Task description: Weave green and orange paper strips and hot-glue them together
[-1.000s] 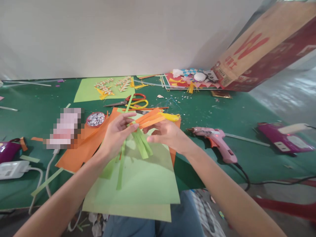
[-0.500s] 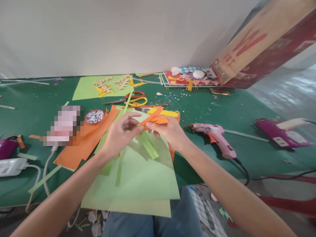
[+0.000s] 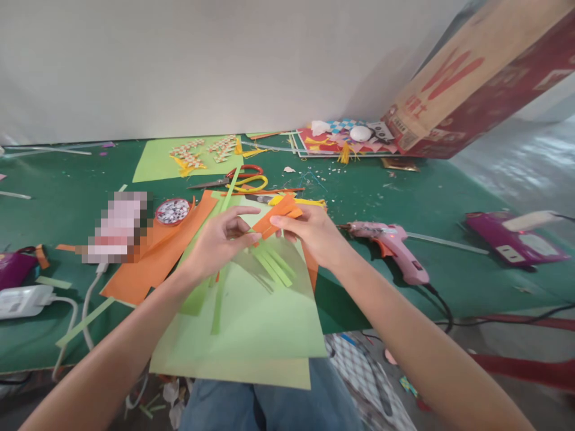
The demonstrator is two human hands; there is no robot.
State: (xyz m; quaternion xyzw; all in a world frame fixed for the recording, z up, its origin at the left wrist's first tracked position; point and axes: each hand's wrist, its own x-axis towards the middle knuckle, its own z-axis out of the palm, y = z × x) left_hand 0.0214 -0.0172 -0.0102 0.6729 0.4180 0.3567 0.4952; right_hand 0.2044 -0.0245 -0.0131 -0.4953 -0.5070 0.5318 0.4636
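Observation:
Orange paper strips (image 3: 268, 222) lie side by side between my hands, crossed with light green strips (image 3: 275, 267) that fan down toward the right. My right hand (image 3: 309, 230) pinches the orange strips, thumb on top. The fingers of my left hand (image 3: 227, 235) are closed round the left end of the crossed strips, index finger stretched out above. Beneath both hands are light green paper sheets (image 3: 251, 329). A loose green strip (image 3: 217, 308) hangs down below my left hand. Red and yellow handled scissors (image 3: 247, 179) and a yellow cutter (image 3: 309, 202) lie just beyond.
Orange paper (image 3: 157, 263), a dish of small beads (image 3: 173, 211) and a blurred-out phone (image 3: 119, 224) are at left. A pink glue gun (image 3: 395, 242) and a purple power strip (image 3: 516, 242) lie right. A paper bag (image 3: 467, 78) stands at back right.
The orange strips have turned and spread flatter between my hands, showing more of their width. The green strips' lower ends have shifted slightly right and fanned out.

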